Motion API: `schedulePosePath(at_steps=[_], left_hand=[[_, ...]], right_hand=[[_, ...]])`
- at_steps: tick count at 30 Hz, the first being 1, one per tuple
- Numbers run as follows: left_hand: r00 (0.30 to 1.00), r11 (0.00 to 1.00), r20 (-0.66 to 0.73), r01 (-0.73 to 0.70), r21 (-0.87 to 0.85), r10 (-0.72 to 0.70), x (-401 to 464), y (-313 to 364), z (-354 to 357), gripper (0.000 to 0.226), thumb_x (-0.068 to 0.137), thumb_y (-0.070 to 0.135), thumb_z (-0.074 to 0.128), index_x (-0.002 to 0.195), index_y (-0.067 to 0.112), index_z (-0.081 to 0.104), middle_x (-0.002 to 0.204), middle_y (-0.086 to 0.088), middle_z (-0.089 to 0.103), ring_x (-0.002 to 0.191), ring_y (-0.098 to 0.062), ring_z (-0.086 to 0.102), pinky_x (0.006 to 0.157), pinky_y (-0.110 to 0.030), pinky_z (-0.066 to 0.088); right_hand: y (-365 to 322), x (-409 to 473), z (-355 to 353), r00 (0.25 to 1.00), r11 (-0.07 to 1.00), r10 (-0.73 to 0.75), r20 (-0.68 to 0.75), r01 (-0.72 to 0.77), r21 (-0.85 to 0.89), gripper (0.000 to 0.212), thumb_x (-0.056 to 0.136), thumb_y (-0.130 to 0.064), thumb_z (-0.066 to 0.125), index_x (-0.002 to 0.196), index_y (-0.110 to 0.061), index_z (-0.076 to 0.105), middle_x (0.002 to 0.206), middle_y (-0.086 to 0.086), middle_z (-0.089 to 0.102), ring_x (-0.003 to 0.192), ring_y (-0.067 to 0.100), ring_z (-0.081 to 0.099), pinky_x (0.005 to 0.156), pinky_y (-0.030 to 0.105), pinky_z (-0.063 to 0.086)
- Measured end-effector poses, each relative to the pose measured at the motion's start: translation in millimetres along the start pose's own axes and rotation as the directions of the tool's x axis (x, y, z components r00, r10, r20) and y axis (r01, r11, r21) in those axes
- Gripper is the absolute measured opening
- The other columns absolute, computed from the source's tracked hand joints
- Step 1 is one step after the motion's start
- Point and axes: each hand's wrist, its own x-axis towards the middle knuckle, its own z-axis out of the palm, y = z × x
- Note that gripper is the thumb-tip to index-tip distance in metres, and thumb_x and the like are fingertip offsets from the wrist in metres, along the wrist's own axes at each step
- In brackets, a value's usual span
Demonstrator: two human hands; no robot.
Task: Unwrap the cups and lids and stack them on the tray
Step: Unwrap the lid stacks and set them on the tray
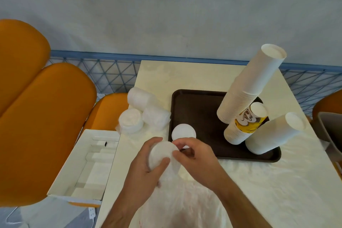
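Note:
My left hand grips a wrapped stack of white lids above the table's front. My right hand pinches the thin plastic wrap at the stack's top edge. A dark brown tray lies just behind them. On it stand a short stack of white lids, a tall leaning stack of white cups, a yellow-printed cup stack and another white cup stack. Three wrapped lid packs lie left of the tray.
Loose clear plastic wrap lies on the cream table near me. An open white cardboard box sits left of the table. Orange chairs stand at the left. A blue mesh fence runs behind the table.

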Motion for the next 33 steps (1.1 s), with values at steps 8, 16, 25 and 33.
schedulePosePath(at_steps=[8, 16, 25, 33], left_hand=[[1.000, 0.998, 0.012, -0.022, 0.062, 0.022, -0.7, 6.1, 12.8, 0.034, 0.088, 0.034, 0.066, 0.117, 0.042, 0.050, 0.114, 0.021, 0.054, 0.099, -0.014, 0.060, 0.057, -0.023, 0.058], [0.996, 0.999, 0.086, -0.023, 0.041, 0.019, -2.2, 14.8, 15.3, 0.034, 0.089, 0.035, 0.069, 0.116, 0.044, 0.050, 0.111, 0.023, 0.053, 0.098, -0.015, 0.058, 0.058, -0.024, 0.058], [0.987, 0.995, 0.159, 0.008, -0.102, 0.009, -1.4, 18.9, 9.0, 0.035, 0.064, 0.063, 0.070, 0.088, 0.038, 0.062, 0.093, 0.005, 0.063, 0.084, -0.025, 0.066, 0.050, -0.029, 0.050], [0.990, 0.991, 0.139, 0.011, -0.132, 0.008, 2.8, 17.9, 5.1, 0.046, 0.082, 0.057, 0.069, 0.077, 0.014, 0.055, 0.084, -0.021, 0.052, 0.064, -0.026, 0.053, 0.042, -0.029, 0.042]], right_hand=[[0.4, -11.4, -11.5, 0.998, 0.999, 0.039, -0.058, -0.038, 0.013, 0.013, 0.092, -0.026, 0.072, 0.096, -0.037, 0.065, 0.095, -0.021, 0.068, 0.087, 0.003, 0.069, 0.078, 0.009, 0.054], [4.0, -15.3, -24.5, 0.994, 0.983, 0.105, 0.009, -0.105, 0.153, 0.003, 0.095, -0.021, 0.068, 0.096, -0.023, 0.065, 0.099, -0.007, 0.071, 0.096, 0.017, 0.070, 0.087, 0.033, 0.061], [7.4, -22.8, -39.8, 0.979, 0.902, 0.112, 0.172, -0.172, 0.396, 0.013, 0.100, -0.013, 0.060, 0.108, -0.003, 0.061, 0.105, 0.006, 0.073, 0.098, 0.024, 0.074, 0.086, 0.037, 0.062], [12.8, -21.6, -44.9, 0.968, 0.789, 0.195, 0.156, -0.249, 0.562, 0.014, 0.100, -0.015, 0.060, 0.113, -0.011, 0.062, 0.109, 0.011, 0.072, 0.098, 0.036, 0.072, 0.088, 0.049, 0.060]])
